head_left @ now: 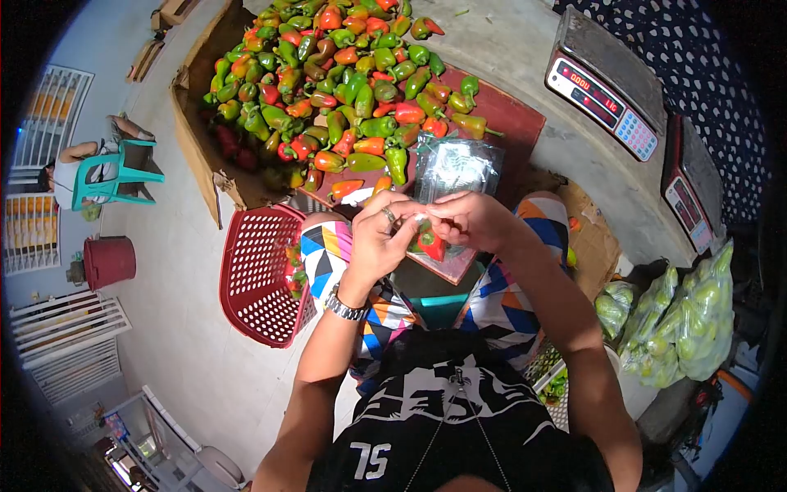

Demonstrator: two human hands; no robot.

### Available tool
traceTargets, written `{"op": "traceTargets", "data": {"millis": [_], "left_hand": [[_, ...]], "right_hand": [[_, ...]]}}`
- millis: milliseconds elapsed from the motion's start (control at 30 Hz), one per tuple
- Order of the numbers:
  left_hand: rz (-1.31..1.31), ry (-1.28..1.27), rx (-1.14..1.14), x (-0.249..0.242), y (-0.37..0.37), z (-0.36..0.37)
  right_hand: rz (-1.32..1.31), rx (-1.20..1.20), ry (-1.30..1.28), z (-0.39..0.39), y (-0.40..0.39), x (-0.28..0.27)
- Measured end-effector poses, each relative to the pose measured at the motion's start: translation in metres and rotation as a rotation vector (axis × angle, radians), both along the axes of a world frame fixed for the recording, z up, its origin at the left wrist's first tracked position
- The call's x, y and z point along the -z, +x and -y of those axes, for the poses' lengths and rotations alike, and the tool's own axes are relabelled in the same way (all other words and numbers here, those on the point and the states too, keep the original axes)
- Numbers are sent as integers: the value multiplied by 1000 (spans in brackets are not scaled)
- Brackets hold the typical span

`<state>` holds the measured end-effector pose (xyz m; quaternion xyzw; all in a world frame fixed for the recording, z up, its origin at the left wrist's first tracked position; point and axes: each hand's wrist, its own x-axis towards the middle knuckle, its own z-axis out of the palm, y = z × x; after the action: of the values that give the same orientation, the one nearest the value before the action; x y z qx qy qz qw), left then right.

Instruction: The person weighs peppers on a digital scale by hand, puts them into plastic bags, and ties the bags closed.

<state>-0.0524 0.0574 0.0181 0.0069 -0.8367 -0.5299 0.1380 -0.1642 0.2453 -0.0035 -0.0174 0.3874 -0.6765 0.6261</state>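
Note:
My left hand [383, 238], with a ring on a finger and a metal watch on the wrist, pinches the top of a small clear plastic bag of peppers [430, 244]. From the other side, my right hand [469, 220] has its fingertips closed on the same bag top. A red pepper and some green show through the plastic; the pinched part is mostly hidden by fingers. Just beyond the hands lies a stack of flat clear plastic bags [461, 166] on a red board [512, 123]. A large heap of red, orange and green peppers [336, 90] spreads behind them.
A cardboard side [197, 107] borders the heap. A red perforated basket [261, 275] with bagged peppers stands left. Two digital scales [602, 94] [690, 197] sit right, above filled plastic bags of green produce [689, 316]. Another person sits on a green chair [119, 174] at far left.

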Motion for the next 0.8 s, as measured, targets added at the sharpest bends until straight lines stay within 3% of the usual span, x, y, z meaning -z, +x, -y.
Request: {"op": "traceTargets", "data": {"millis": [100, 200, 233, 333, 433, 500, 600, 700, 800], "left_hand": [[-23, 6, 46, 5, -5, -3], [141, 45, 116, 4, -6, 6], [152, 78, 117, 10, -6, 8], [294, 274, 107, 15, -5, 9], [287, 240, 85, 19, -6, 4], [268, 215, -4, 16, -6, -1], [221, 281, -173, 26, -5, -13], [296, 377, -203, 26, -6, -17], [308, 498, -198, 28, -6, -15]], "right_hand": [[-95, 12, 94, -8, 4, -3], [-1068, 248, 220, -13, 22, -8], [-1289, 179, 365, -17, 22, -40], [-1702, 300, 138, -18, 25, -23], [-1762, 333, 130, -15, 27, -22], [-1648, 360, 289, -12, 37, -22], [-1465, 447, 413, 2, 59, -19], [-1365, 642, 473, 18, 73, -2], [-1349, 690, 489, 24, 73, 14]]}}
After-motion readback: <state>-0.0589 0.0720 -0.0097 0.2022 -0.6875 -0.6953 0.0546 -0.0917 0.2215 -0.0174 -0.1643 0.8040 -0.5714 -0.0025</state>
